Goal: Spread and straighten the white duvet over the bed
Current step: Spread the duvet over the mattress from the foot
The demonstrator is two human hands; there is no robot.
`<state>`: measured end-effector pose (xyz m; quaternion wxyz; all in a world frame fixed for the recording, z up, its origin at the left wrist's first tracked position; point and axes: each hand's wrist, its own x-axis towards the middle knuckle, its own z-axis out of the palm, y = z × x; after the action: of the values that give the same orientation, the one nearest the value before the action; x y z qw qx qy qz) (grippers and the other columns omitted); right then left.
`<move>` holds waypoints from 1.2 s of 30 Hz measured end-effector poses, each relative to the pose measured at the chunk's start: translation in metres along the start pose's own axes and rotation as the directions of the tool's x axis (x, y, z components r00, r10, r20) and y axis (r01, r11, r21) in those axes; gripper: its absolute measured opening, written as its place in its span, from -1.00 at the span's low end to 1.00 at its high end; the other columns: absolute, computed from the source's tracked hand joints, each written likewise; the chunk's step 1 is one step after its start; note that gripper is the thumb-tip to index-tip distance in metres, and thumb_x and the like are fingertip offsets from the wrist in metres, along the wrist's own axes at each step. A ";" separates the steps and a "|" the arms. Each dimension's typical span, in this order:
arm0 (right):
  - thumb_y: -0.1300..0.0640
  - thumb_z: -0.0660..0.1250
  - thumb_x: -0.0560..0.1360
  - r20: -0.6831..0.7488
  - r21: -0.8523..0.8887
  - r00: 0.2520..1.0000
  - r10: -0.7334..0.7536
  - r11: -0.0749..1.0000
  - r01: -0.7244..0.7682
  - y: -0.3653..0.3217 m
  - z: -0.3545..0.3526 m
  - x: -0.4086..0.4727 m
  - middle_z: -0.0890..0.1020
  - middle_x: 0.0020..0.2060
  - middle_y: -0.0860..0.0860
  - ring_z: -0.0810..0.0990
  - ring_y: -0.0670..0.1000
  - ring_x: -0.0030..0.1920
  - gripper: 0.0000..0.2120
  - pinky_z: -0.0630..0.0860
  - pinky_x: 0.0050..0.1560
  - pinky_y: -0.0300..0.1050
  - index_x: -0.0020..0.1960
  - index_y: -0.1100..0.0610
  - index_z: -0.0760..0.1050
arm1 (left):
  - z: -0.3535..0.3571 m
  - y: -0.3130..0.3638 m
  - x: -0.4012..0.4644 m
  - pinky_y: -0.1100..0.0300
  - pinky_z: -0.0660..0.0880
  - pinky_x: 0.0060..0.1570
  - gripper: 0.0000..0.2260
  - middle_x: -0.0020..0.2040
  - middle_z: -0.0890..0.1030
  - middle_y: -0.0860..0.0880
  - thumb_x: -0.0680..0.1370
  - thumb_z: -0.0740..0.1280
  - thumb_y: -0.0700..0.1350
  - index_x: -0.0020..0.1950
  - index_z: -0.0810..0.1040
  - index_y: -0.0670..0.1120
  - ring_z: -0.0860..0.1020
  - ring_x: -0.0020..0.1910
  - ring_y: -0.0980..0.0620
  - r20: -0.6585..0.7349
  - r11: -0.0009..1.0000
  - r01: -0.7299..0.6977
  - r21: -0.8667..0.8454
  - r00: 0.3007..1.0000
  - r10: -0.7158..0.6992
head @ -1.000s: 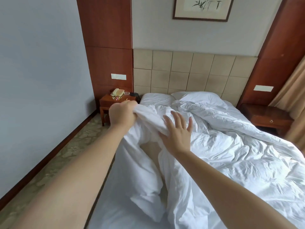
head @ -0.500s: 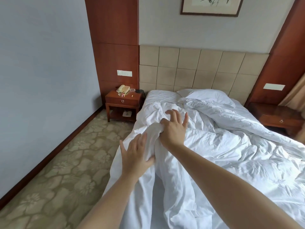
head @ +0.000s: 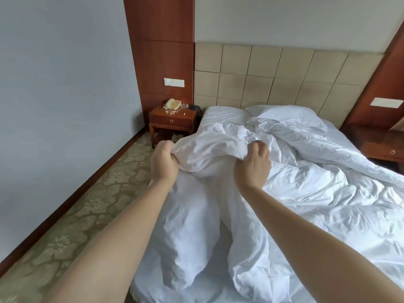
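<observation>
The white duvet (head: 317,193) lies crumpled across the bed (head: 223,115), bunched toward its left side. My left hand (head: 164,161) grips a fold of the duvet at the bed's left edge, fingers curled into the cloth. About a forearm's length to the right, my right hand (head: 253,165) holds the same raised edge, its fingers curled over the fabric. Between the two hands the duvet is lifted off the mattress and hangs down in two thick folds. A white pillow (head: 288,115) lies at the head of the bed.
A wooden nightstand (head: 172,121) with a telephone (head: 172,104) stands left of the bed head. A second nightstand (head: 380,145) is at the right. Patterned carpet (head: 76,215) runs between the bed and the left wall. A padded headboard (head: 273,79) backs the bed.
My left hand went from lying flat on the cloth to gripping a fold farther left. My right hand's fingers curled onto the duvet, and the edge between both hands rose and stretched wider.
</observation>
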<state>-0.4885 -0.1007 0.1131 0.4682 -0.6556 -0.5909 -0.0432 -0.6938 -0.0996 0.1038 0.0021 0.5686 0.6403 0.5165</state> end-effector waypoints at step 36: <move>-0.04 0.21 0.53 0.596 -0.600 0.574 0.562 0.786 -0.147 0.185 -0.065 -0.095 0.01 0.55 0.03 -0.09 0.08 0.54 -0.35 -0.24 0.47 0.18 0.54 -0.08 0.02 | 0.161 0.032 -0.158 -0.10 0.20 0.38 -0.52 0.54 0.10 0.01 0.62 0.06 -0.09 0.54 0.08 0.05 0.21 0.46 -0.05 0.936 0.888 -0.427 0.170 0.352 -0.010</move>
<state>-0.3336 -0.1885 -0.0121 -0.0010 -0.8164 -0.5481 0.1818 -0.5191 -0.1149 -0.0425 0.1768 0.8239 0.5376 -0.0285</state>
